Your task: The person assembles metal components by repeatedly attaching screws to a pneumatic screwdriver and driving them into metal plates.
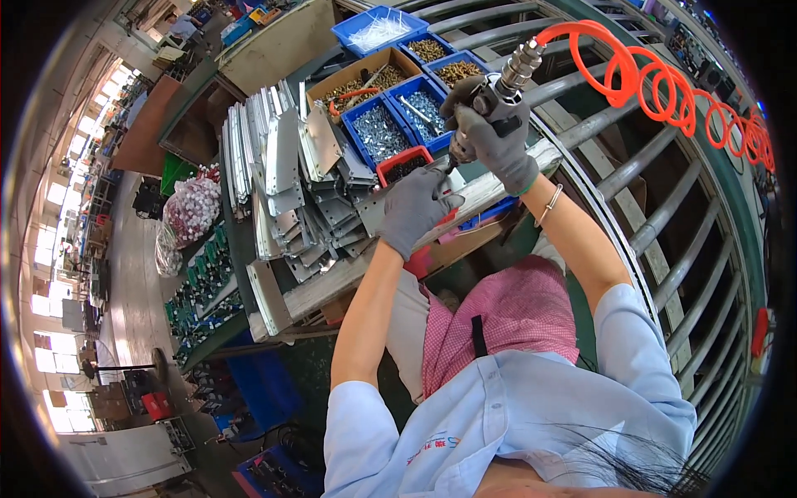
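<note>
Standing at a workbench edged by a curved grey metal roller conveyor, a person in a pale blue shirt works with both hands in grey knit gloves. Taking the long silvery metal rail lying across the bench as the landmark: behind it and toward the person's left fans a heap of flat silvery sheet-metal brackets. Beyond the rail's far end sits a cluster of blue plastic bins of screws and small fasteners, with a small red plastic tray nearest the rail. Above the rail's far end, a coiled orange air hose loops away over the conveyor from a grey pneumatic screwdriver, which stands upright with its tip pointing down at the rail. The right hand is wrapped tight around the screwdriver's body. The left hand rests on the rail just beside the tool's tip, fingers curled and pinched near it; whether they grip a screw cannot be seen.
</note>
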Demonstrator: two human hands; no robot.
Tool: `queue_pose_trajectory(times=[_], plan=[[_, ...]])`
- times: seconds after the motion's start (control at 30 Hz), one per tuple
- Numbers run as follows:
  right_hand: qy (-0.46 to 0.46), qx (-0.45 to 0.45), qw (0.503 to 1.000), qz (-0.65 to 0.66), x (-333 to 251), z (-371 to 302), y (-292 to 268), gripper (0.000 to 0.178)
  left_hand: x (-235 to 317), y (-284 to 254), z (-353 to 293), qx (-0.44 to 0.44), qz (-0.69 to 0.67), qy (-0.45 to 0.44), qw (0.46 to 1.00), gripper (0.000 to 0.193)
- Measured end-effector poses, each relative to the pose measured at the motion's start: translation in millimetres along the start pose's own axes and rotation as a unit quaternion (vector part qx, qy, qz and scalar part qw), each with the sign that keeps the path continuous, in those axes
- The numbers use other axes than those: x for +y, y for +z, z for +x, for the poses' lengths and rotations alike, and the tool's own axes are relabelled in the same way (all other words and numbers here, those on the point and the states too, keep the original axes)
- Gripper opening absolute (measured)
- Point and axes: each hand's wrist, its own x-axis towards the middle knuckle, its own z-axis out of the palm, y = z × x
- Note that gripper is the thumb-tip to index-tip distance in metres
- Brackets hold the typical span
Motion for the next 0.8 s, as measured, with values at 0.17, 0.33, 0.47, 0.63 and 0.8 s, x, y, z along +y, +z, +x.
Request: queue_pose_trajectory(times=[0.17, 0.33, 0.47, 0.63, 0.8], plan=[[0.031, -0.042, 0.999, -0.008, -11, -2, -5, 0.014, 3, 1, -1, 0.011, 0.008, 0.0, 1.0, 0.056], [0.023, -0.049, 0.996, -0.066, -14, 0, -8, 0.012, 0, 3, 0, 0.037, 0.012, 0.02, 0.999, 0.055], [0.019, -0.068, 0.996, -0.059, -13, 2, -1, 0.014, 1, 2, 2, 0.013, 0.004, 0.002, 1.0, 0.055], [0.06, -0.094, 0.99, -0.084, -1, 11, 4, 0.015, 3, 2, 1, 0.013, 0.022, -0.004, 1.0, 0.054], [0.085, -0.08, 0.99, -0.08, -7, 11, 9, 0.015, 5, 1, 0, 0.014, 0.031, -0.003, 0.999, 0.053]])
